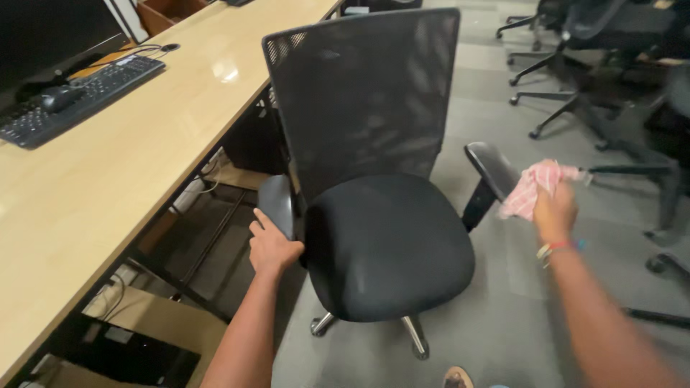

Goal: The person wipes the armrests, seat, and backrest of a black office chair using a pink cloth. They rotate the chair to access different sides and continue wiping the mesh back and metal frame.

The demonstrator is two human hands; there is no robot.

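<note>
The black office chair [374,208] stands on the grey carpeted floor [503,316], just right of the long pale wooden desk [129,172], its mesh back [363,93] far from the camera and its padded seat [388,244] near. It looks fairly heavy but free to roll and swivel on its castered base [413,338], so it probably shifts under a push unless steadied. The armrests are the firm places to grip; the mesh would give and the seat cushion is soft.

The left hand [272,248] grips the chair's left armrest [277,205], fingers wrapped round its near end. The right hand [555,212] is closed on a pink-and-white checked cloth [532,187], which lies bunched against the right armrest [492,169]. The cloth is light, limp and easy to crumple; it is held in a fist, with the loose part hanging toward the armrest. A band [557,248] circles the right wrist.

On the desk, far left, sit a black keyboard [79,97] with a mouse [61,95] resting on it, and the lower edge of a dark monitor [50,32]. A brown open box [169,11] stands at the far end of the desk; its contents cannot be made out. Under the desk lie cables and a dark computer case [129,352]. More black chairs [596,65] crowd the far right.
</note>
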